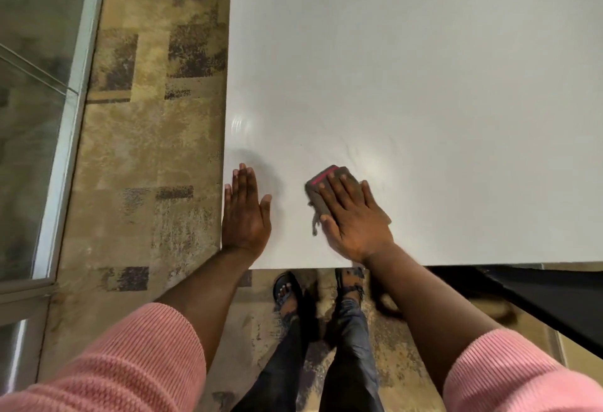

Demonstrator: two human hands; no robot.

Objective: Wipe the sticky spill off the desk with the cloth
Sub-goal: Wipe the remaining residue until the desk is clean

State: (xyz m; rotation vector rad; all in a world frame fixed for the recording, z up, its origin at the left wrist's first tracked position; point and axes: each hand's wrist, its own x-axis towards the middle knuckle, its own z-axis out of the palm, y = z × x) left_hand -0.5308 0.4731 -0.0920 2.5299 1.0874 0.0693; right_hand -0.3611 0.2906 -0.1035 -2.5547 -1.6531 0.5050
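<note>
The right hand (354, 215) lies flat and spread on a folded grey-brown cloth (321, 194) with a red stripe along its far edge, pressing it onto the white desk (424, 68) near the front edge. It does not grip the cloth; the palm and fingers pin it down, and a loose corner trails toward the person. The left hand (246, 212) is open, fingers together, palm flat on the desk's near-left corner, holding nothing and likely bracing the body.

No coloured spill shows. Faint smears and a glossy patch (365, 163) sit just beyond the cloth, and another sheen (241, 124) lies near the left edge; whether these are residue or only reflected light cannot be told.

To wipe well, the person should probably keep even palm pressure, work in overlapping strokes through the smeared area, refold to a clean face once the cloth drags, and keep the trailing corner tucked so it does not re-spread stickiness.

No containers are in view, so nothing can be said of contents
</note>
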